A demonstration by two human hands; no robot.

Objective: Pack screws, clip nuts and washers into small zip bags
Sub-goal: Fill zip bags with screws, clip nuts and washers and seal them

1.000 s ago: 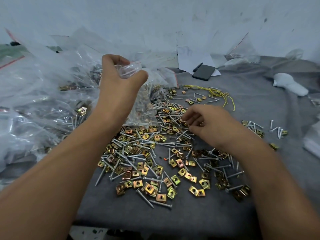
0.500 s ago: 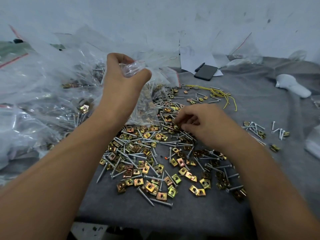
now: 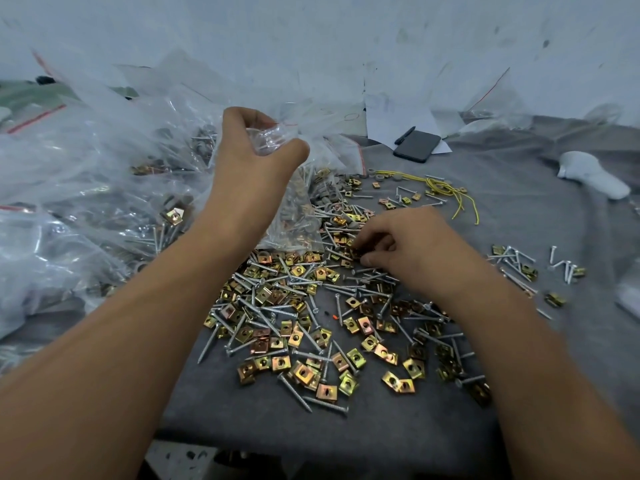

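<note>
My left hand is raised above the table and grips the crumpled mouth of a small clear zip bag. My right hand is low on the pile of loose parts, fingers curled, pinching a gold clip nut at the pile's far side. A wide heap of gold clip nuts and silver screws covers the grey cloth in front of me. Grey washers lie at the heap's far edge, beside a filled clear bag.
A big mound of filled zip bags fills the left side. A black phone with a pen lies on paper at the back. Yellow wire ties and a white object lie far right. A small group of screws sits right.
My right hand slid left and closer to the heap and its fingers curled down onto a clip nut. My left hand kept holding the bag, almost still.
</note>
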